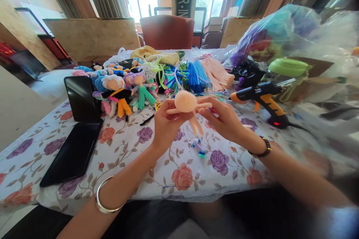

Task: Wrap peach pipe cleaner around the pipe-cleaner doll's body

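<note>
Between my two hands, above the table, is a plain peach doll body [185, 101] with a round head, thin arms out to the sides and two legs hanging down. My left hand [168, 119] is closed around its left side by the head and arm. The fingers of my right hand [217, 114] pinch the arm on the other side. Below the doll, small blue and teal bits [199, 148] lie on the flowered cloth. Just beyond my hands are bundles of fuzzy stems, blue [196, 76] and peach [217, 74].
A black and orange glue gun [265, 99] with a red light stands at the right, its cord trailing off. Finished dolls [114, 89] are heaped at the left beside two dark tablets [74, 153]. Plastic bags [280, 33] and a green-lidded container [288, 66] crowd the back right.
</note>
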`<state>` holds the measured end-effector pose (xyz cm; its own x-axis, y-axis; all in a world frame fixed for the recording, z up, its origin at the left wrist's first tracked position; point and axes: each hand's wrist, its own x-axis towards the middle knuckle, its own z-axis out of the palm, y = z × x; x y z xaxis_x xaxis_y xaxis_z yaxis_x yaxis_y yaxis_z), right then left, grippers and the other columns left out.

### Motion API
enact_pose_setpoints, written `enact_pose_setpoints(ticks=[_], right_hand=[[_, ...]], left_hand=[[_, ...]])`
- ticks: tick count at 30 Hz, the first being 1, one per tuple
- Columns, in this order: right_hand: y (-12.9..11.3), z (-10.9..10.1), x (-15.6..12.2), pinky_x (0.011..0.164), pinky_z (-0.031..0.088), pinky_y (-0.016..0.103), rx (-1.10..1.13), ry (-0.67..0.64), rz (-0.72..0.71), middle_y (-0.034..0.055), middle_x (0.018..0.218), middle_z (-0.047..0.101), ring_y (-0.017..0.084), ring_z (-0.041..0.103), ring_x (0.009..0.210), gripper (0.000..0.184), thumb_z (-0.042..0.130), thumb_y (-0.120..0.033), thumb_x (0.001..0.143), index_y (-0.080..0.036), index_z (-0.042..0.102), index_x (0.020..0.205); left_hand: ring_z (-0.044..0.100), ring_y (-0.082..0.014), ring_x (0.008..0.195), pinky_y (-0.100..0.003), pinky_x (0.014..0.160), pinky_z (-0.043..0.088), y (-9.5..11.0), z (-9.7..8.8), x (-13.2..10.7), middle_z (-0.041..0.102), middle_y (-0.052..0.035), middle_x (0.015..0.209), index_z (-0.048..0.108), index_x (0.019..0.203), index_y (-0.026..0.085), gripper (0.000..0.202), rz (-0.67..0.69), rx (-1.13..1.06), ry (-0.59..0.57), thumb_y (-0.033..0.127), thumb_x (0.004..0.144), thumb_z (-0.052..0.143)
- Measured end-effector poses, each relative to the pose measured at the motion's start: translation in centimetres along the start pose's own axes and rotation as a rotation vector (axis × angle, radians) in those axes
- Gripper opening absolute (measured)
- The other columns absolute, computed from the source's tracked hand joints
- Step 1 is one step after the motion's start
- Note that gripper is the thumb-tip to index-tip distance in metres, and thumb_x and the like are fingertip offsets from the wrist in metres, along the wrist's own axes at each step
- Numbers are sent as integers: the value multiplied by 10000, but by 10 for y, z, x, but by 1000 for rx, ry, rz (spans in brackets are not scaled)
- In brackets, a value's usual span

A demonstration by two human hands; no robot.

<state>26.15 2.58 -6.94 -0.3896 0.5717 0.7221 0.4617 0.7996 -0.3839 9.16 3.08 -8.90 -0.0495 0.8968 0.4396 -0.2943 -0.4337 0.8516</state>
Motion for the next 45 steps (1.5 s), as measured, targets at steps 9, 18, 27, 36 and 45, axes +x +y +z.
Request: enact_pose_setpoints(ticks=[9,18,27,36,45], right_hand=[[-5,2,4,424,359,195,463,-78,416,-51,602,517,46,440,453,221,563,-363,880,-173,544,767],[6,4,2,563,399,229,-22,9,205,-3,670,605,96,498,601,224,576,-320,879,-167,603,717],[10,-1,1,624,461,226,-129,26,14,13,896,734,91,583,620,124,629,-278,871,-215,711,939],[18,-10,2,733,488,282,-333,-64,-221,38,842,701,157,611,804,162,527,-252,934,-203,680,943],[7,-28,5,723,456,310,-703,-261,-429,76,843,600,192,488,819,200,433,-77,926,-143,621,925]], left_hand=[[635,-76,671,-204,665,509,0,1,3,681,54,736,579,790,186,377,-258,-246,57,229,539,858],[625,-62,606,-176,623,490,7,0,3,691,43,685,542,871,180,473,-437,-343,29,201,521,859],[607,-81,577,-197,585,477,5,-1,5,675,51,651,492,915,195,570,-351,-171,35,206,488,868],[604,-84,559,-187,548,453,-1,-4,6,666,53,640,451,910,196,587,-358,-102,-17,206,495,866],[585,-94,515,-200,539,418,2,-6,3,609,73,560,485,866,193,513,-425,37,-142,244,521,862]])
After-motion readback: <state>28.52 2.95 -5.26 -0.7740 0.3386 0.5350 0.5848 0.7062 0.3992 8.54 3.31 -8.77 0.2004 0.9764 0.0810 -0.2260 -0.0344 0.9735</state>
